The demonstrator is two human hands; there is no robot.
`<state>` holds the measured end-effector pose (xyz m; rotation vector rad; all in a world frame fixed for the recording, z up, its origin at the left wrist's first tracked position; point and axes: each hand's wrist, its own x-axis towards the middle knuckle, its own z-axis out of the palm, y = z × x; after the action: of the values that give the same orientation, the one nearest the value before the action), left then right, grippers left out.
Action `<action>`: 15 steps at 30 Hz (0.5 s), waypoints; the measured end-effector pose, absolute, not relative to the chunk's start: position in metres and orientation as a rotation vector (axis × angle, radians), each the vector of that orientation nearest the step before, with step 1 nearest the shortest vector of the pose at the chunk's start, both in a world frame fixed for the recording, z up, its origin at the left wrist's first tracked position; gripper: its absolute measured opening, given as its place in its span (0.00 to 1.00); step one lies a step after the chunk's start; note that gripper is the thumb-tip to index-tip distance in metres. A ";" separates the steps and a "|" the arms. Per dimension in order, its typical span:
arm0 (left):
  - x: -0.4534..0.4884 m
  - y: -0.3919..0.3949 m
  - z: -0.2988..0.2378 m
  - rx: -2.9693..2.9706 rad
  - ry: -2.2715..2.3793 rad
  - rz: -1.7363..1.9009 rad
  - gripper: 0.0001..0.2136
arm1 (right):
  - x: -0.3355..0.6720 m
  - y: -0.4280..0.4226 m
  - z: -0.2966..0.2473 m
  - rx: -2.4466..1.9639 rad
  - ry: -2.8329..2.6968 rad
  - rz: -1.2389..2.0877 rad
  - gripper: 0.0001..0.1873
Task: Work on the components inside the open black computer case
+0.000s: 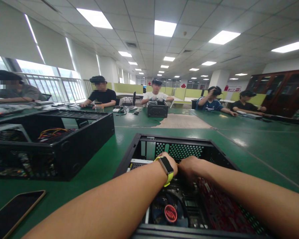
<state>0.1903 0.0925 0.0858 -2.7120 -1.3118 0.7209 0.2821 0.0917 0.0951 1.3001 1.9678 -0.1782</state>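
Observation:
An open black computer case [175, 230] lies on the table in front of me, and both my hands reach into its far half. My left hand [169, 161], with a yellow-green strapped watch [166, 165] on the wrist, hides its own fingers. Close beside it, my right hand [189, 167] is curled inward, its fingertips out of sight. What it grips, perhaps wiring, cannot be made out. Below the hands are a cooling fan [170, 213] with a red hub and a red circuit board [220, 212]. A power supply [137, 164] shows partly behind my left forearm.
A second open computer case [84, 147] with coloured wires stands at the left. A phone [15, 212] lies at the near left on the green table [109, 166]. Across it, several people sit, one [157, 96] with hands at another black case [157, 111].

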 end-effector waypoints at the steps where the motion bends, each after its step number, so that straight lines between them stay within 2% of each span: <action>1: 0.192 0.093 0.085 -2.702 -1.314 0.737 0.14 | 0.282 0.091 0.096 1.300 1.982 -0.171 0.15; 10: 0.195 0.089 0.085 -2.620 -1.314 0.850 0.16 | 0.278 0.088 0.102 1.296 1.974 -0.181 0.14; 15: 0.191 0.083 0.109 -2.682 -1.201 0.797 0.15 | 0.281 0.086 0.097 1.342 2.017 -0.175 0.15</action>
<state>0.1910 0.0834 0.1088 -2.6817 -1.2013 0.7968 0.2807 0.0857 0.0972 1.3420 2.0166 -0.1751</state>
